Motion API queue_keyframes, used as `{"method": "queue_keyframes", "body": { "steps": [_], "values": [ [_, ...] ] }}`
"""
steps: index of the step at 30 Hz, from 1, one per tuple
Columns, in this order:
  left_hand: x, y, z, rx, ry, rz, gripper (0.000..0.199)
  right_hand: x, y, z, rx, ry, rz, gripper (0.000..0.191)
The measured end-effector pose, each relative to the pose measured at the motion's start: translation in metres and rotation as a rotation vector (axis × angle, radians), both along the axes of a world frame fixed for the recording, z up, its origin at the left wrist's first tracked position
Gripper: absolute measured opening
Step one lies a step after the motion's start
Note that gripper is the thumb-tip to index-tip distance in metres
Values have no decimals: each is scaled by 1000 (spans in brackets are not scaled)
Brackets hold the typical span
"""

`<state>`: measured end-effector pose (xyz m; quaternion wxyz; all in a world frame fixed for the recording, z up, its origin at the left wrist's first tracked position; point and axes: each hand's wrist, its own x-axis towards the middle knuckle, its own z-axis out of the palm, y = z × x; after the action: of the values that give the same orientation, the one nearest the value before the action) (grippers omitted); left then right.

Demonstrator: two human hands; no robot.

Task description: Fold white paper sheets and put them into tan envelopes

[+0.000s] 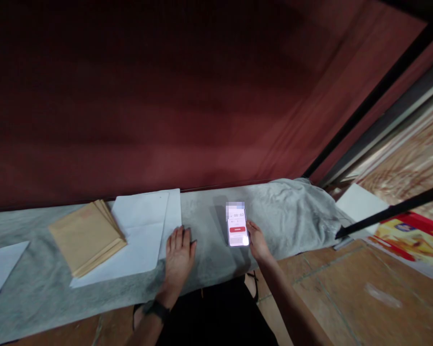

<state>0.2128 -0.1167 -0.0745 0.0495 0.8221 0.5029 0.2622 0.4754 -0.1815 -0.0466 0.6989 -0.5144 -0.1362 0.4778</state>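
My right hand (258, 241) grips a smartphone (238, 238) by its right edge. The phone's lit screen faces me, with a timer reading and a red button on it. Palm down, my left hand (179, 250) lies on the grey cloth (205, 254) with its fingers stretched out, by the right edge of some white paper sheets (144, 216). A dark watch (158, 310) circles the left wrist. Farther left, a stack of brown paper envelopes (88, 235) rests partly on those sheets.
Another white sheet (3, 266) lies at the far left of the cloth. A dark red wall (166, 105) rises behind. Black bars (371, 110) slant along the right side. On the tiled floor (321, 298) are a red and yellow printed box (411, 238) and a clear plastic scrap (382, 294).
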Motion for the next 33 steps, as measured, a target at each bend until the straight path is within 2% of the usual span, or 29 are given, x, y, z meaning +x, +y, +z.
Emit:
{"method": "queue_keyframes", "body": {
  "steps": [3, 8, 15, 22, 33],
  "values": [
    [-13, 3, -3, 37, 53, 65, 57, 10, -1, 0, 13, -8, -26, 35],
    [-13, 3, -5, 40, 86, 109, 61, 19, -1, -4, 16, -7, -56, 37],
    [-16, 9, -9, 11, 34, 103, 54, 23, -2, -6, 24, 18, -52, 35],
    [-18, 10, -11, 10, 0, 96, 57, 30, -5, -8, 30, 24, -42, 32],
    [-17, 9, -6, -24, -49, 102, 46, 44, 0, -8, -15, -33, -11, 35]
  ]
}}
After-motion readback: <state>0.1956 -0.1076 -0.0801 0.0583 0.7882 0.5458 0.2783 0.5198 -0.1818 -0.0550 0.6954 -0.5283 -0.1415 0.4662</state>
